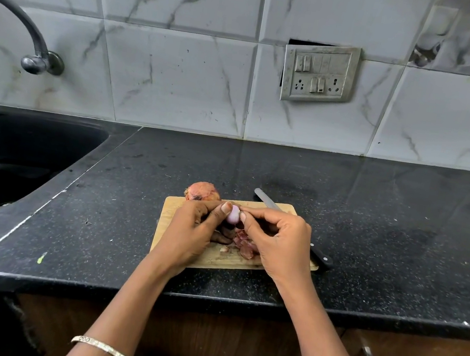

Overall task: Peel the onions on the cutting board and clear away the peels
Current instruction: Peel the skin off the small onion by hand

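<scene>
Both hands meet over the cutting board (173, 214): left hand (197, 230) and right hand (275, 243) pinch a small, seemingly peeled onion (234, 213) above loose peels (244, 246).

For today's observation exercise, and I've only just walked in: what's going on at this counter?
A person is peeling a small onion, held between the left hand and right hand above a wooden cutting board. Its purple flesh is partly bared. Loose peels lie on the board beneath the hands. A bigger onion, skin still on, sits at the board's far left corner. A knife lies untouched along the board's right side.
</scene>
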A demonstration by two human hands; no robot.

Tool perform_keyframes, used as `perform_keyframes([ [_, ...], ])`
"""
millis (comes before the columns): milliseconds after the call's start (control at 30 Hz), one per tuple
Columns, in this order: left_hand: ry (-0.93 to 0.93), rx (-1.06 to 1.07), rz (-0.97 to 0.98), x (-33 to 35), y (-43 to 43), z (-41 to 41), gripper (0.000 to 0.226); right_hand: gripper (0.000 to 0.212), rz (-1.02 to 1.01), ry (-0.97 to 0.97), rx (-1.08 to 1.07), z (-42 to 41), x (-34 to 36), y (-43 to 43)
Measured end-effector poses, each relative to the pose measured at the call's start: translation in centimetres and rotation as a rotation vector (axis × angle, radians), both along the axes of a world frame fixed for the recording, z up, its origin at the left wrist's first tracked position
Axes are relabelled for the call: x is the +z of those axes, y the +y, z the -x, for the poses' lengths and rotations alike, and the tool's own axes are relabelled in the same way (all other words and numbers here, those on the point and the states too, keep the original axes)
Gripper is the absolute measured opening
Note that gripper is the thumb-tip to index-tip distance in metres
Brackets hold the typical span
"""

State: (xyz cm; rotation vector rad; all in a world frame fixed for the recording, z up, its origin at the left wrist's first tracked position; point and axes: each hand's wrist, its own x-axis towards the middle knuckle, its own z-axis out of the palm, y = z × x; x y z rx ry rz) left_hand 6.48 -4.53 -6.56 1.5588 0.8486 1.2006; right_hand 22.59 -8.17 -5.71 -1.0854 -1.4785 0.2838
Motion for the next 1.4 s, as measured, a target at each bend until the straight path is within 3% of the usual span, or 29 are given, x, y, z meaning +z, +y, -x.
perform_keyframes([
  [333, 0.048, -0.012, -0.007, 0.03, -0.09, 0.07, 0.027, 0.004, 0.014, 0.020, -0.026, 0.42, 0.01, -0.04],
  [600, -0.054, -0.038, 0.009, 0.30, -0.22, -0.05, 0.023, 0.010, 0.071, 0.144, 0.065, 0.11, 0.18, -0.05],
  [1033, -0.018, -0.047, -0.011, 0.02, -0.03, 0.21, 0.035, 0.003, 0.063, 0.098, 0.004, 0.17, 0.22, -0.06],
  [1233, 0.028, -0.019, -0.054, 0.36, -0.26, 0.15, 0.027, 0.007, 0.107, 0.115, -0.070, 0.07, 0.03, 0.27],
  [1400, -0.060, -0.010, 0.028, 0.51, -0.39, -0.01, 0.028, 0.017, 0.112, 0.126, -0.086, -0.06, 0.02, 0.31],
])
